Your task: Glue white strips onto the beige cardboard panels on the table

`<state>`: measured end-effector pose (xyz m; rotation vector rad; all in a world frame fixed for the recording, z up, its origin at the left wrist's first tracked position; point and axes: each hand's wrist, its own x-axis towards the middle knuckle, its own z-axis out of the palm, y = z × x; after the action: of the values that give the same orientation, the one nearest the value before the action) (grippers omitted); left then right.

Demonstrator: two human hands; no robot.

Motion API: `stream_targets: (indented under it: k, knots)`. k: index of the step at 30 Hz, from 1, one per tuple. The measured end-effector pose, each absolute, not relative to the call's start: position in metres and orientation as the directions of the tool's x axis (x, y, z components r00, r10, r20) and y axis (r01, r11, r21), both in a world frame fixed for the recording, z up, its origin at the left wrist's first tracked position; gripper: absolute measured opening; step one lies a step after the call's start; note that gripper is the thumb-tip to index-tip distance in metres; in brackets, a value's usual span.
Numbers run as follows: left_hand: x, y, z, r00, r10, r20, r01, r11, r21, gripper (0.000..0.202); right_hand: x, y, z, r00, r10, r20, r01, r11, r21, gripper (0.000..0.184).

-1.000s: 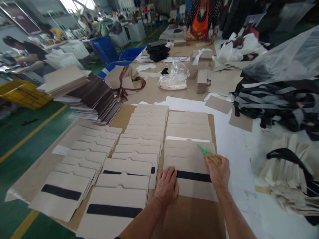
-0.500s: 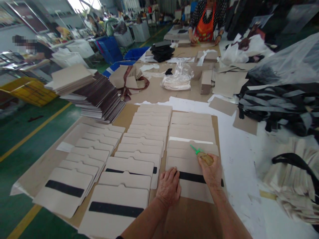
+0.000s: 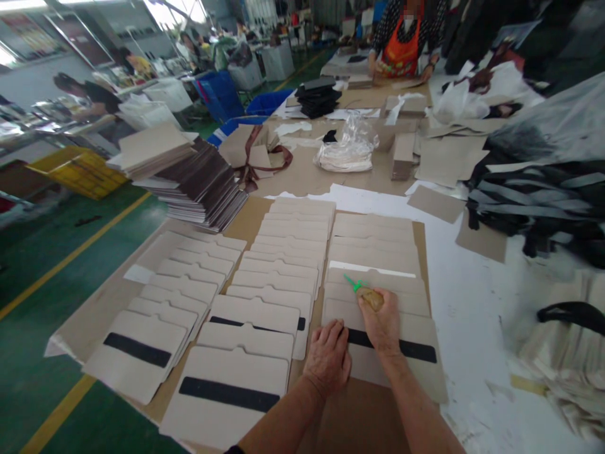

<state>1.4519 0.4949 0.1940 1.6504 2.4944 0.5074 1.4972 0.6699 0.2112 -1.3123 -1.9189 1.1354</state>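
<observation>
My left hand (image 3: 329, 355) lies flat, fingers stretched out, on the left end of the nearest grey card (image 3: 416, 372) in the right column. That card carries a black strip (image 3: 416, 350). My right hand (image 3: 378, 321) is closed round a small glue bottle (image 3: 370, 297) with a green nozzle (image 3: 352, 283), and it presses on the black strip close beside my left hand. Overlapping grey cards (image 3: 278, 265) lie in three columns on a brown cardboard sheet (image 3: 350, 416).
Stacked boards (image 3: 189, 176) stand at the back left. A plastic bag (image 3: 347, 148), loose card pieces and a black stack (image 3: 317, 96) lie farther up the table. Black strap bundles (image 3: 539, 195) fill the right. A person in an orange apron (image 3: 401, 47) works at the far end.
My right hand, with the bottle, slid leftward along the black strip towards my left hand, uncovering the strip's right end. My left hand stayed on the card's left end.
</observation>
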Motion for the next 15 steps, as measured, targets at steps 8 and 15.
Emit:
stream_targets:
  k: [8,15]
  knots:
    - [1.452,0.493,0.190,-0.406,0.910,0.082,0.869,0.357,0.342,0.052,1.482,0.655,0.211,-0.413,0.910,-0.041,0.446,0.163,-0.880,0.047]
    - [1.452,0.495,0.194,-0.410,0.907,0.099,0.872,0.358,0.333,0.051,1.474,0.651,0.212,-0.409,0.910,-0.071,0.393,0.105,-0.913,0.044]
